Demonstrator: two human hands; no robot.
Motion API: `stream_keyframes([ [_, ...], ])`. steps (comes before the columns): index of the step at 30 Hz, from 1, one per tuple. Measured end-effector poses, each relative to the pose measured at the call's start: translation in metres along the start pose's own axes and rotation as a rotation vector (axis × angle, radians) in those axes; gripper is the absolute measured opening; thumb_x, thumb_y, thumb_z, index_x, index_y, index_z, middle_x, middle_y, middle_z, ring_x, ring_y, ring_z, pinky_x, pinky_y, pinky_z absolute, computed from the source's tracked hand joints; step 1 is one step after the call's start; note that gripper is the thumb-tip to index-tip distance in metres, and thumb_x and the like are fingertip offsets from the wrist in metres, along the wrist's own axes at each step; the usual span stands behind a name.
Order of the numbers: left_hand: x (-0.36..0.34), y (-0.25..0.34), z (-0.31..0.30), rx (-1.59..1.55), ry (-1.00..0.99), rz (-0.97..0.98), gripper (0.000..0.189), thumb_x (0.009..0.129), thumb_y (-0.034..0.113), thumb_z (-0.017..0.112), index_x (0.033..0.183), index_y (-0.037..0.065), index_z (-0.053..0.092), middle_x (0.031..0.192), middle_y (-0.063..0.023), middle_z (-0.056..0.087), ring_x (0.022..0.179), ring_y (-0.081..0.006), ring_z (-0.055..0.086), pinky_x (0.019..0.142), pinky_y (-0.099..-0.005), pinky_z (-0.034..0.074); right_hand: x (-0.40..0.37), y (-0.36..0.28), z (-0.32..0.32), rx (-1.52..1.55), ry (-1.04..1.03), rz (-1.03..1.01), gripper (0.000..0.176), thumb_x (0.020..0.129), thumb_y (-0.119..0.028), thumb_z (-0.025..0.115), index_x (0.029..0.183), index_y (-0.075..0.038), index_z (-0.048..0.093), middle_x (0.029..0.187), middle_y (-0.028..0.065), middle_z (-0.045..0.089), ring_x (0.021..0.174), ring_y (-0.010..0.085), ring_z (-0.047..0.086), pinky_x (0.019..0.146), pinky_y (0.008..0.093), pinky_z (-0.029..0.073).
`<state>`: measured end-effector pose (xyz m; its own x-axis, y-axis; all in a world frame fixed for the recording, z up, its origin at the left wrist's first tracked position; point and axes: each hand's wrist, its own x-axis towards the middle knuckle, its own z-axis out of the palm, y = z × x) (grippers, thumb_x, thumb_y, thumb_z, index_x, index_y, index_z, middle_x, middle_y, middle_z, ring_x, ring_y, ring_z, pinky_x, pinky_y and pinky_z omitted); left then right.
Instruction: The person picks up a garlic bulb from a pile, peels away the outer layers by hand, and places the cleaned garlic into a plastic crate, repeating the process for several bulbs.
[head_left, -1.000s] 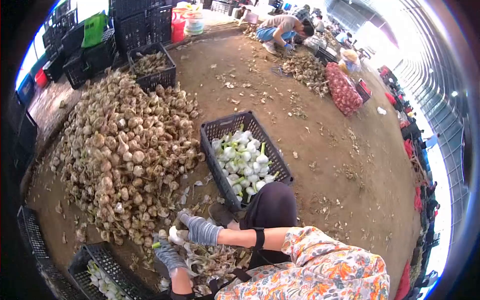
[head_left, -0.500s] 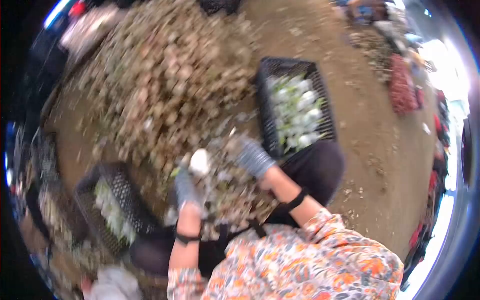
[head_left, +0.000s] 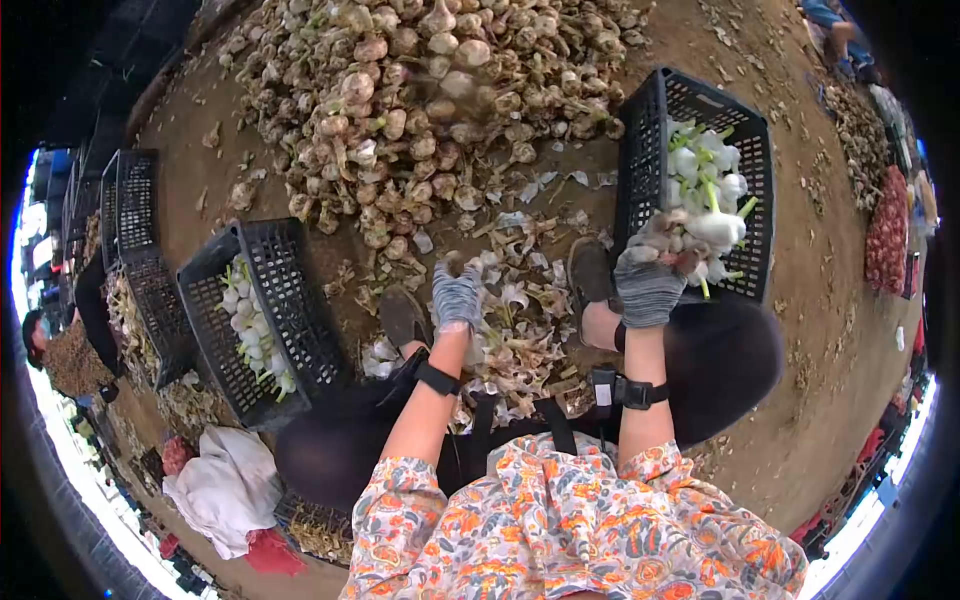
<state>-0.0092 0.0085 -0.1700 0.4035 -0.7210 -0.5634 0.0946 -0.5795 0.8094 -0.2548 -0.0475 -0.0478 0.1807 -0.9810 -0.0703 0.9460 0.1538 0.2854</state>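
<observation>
Peeled white garlic bulb [head_left: 716, 228] touches the grey-gloved right hand [head_left: 648, 285] over the black plastic crate [head_left: 645, 160], upper right. The grey-gloved left hand [head_left: 457, 296] hangs over pale garlic husks [head_left: 520, 335]. I cannot tell how either hand's fingers grip.

Both arms extended forward, gloved. Left hand [head_left: 457, 296] lowered, fingers pointing down. Right hand [head_left: 648, 285] farther out, knuckles up, grip unclear.

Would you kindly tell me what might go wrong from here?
The right hand is at the near rim of the right crate; garlic dropped there might miss and land on the dirt. The peelings heaped between the shoes could get swept up with good bulbs by the left hand.
</observation>
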Motion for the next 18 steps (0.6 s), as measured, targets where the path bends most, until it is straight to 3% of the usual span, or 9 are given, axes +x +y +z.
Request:
stream_keyframes([
  [2, 0.025, -0.007, -0.003, 0.564, 0.176, -0.057, 0.048, 0.079, 0.02, 0.062, 0.12, 0.004, 0.045, 0.096, -0.0146, 0.06, 0.069, -0.0219, 0.056, 0.063, -0.0322, 0.047, 0.014, 0.012, -0.011, -0.083, 0.062, 0.012, 0.037, 0.075, -0.025, 0.063, 0.106, -0.006, 0.055, 0.099, 0.0079, 0.058, 0.08, 0.0164, 0.053, 0.071, 0.0298, 0.046],
  [3, 0.022, 0.027, 0.002, 0.544, 0.1, -0.031, 0.053, 0.078, 0.02, 0.063, 0.124, 0.002, 0.042, 0.108, -0.019, 0.056, 0.087, -0.0281, 0.057, 0.076, -0.0357, 0.045, 0.024, 0.011, -0.029, -0.362, 0.203, 0.142, 0.033, 0.075, -0.025, 0.062, 0.102, -0.006, 0.057, 0.095, 0.0075, 0.059, 0.077, 0.0167, 0.054, 0.07, 0.0302, 0.046],
  [6, 0.067, 0.008, 0.01, 0.594, 0.103, -0.066, 0.051, 0.079, 0.019, 0.06, 0.122, 0.0, 0.042, 0.117, -0.02, 0.051, 0.099, -0.0289, 0.053, 0.084, -0.0355, 0.042, 0.053, 0.04, -0.083, -1.41, 0.63, 0.265, 0.027, 0.078, -0.025, 0.061, 0.095, -0.004, 0.061, 0.083, 0.0085, 0.064, 0.073, 0.0183, 0.058, 0.067, 0.031, 0.049],
  [8, 0.086, 0.002, 0.009, 0.505, 0.066, -0.035, 0.051, 0.08, 0.016, 0.059, 0.124, 0.001, 0.04, 0.119, -0.0182, 0.05, 0.101, -0.0292, 0.051, 0.086, -0.0339, 0.041, 0.08, 0.049, -0.138, -1.963, 0.448, 0.397, 0.026, 0.081, -0.016, 0.056, 0.104, -0.005, 0.058, 0.094, 0.0072, 0.063, 0.078, 0.0158, 0.059, 0.068, 0.0282, 0.047],
  [11, 0.135, -0.073, 0.001, 0.237, -0.081, 0.111, 0.057, 0.079, 0.016, 0.058, 0.13, 0.005, 0.035, 0.119, -0.0207, 0.049, 0.102, -0.0336, 0.052, 0.09, -0.0334, 0.038, 0.119, 0.062, -0.217, -2.561, 0.474, 0.305, 0.038, 0.076, -0.022, 0.06, 0.108, -0.003, 0.055, 0.092, 0.0177, 0.062, 0.084, 0.0303, 0.058, 0.077, 0.0357, 0.046],
  [14, 0.138, -0.042, 0.012, 0.303, -0.079, 0.027, 0.049, 0.081, 0.012, 0.054, 0.127, 0.003, 0.038, 0.116, -0.0203, 0.051, 0.098, -0.0322, 0.054, 0.093, -0.033, 0.037, 0.143, 0.072, -0.251, -2.621, 0.539, 0.521, 0.043, 0.08, -0.026, 0.051, 0.112, 0.002, 0.049, 0.112, 0.0256, 0.051, 0.104, 0.0374, 0.049, 0.087, 0.0399, 0.041],
  [15, 0.153, -0.058, 0.009, 0.532, -0.183, 0.137, 0.047, 0.081, 0.01, 0.052, 0.126, 0.003, 0.039, 0.114, -0.0193, 0.052, 0.096, -0.0303, 0.055, 0.093, -0.0328, 0.036, 0.152, 0.078, -0.214, -2.484, 0.547, 0.918, 0.047, 0.081, -0.031, 0.047, 0.114, 0.003, 0.048, 0.115, 0.0256, 0.049, 0.108, 0.0378, 0.046, 0.09, 0.0395, 0.039],
  [16, 0.16, -0.061, 0.011, 0.638, -0.227, 0.226, 0.046, 0.082, 0.009, 0.051, 0.126, 0.003, 0.04, 0.113, -0.0189, 0.053, 0.095, -0.0294, 0.055, 0.093, -0.0327, 0.036, 0.139, 0.061, -0.327, -2.404, 0.608, 0.595, 0.048, 0.081, -0.034, 0.044, 0.11, 0.003, 0.05, 0.114, 0.0254, 0.05, 0.108, 0.038, 0.046, 0.089, 0.0391, 0.039],
  [18, 0.16, -0.055, 0.018, 0.665, -0.196, 0.174, 0.051, 0.08, 0.015, 0.054, 0.126, 0.001, 0.038, 0.113, -0.0191, 0.053, 0.098, -0.0292, 0.053, 0.093, -0.0334, 0.036, 0.13, 0.069, -0.285, -2.447, 0.402, 0.792, 0.047, 0.082, -0.035, 0.042, 0.106, 0.004, 0.052, 0.112, 0.0245, 0.051, 0.104, 0.0368, 0.049, 0.084, 0.0393, 0.041],
])
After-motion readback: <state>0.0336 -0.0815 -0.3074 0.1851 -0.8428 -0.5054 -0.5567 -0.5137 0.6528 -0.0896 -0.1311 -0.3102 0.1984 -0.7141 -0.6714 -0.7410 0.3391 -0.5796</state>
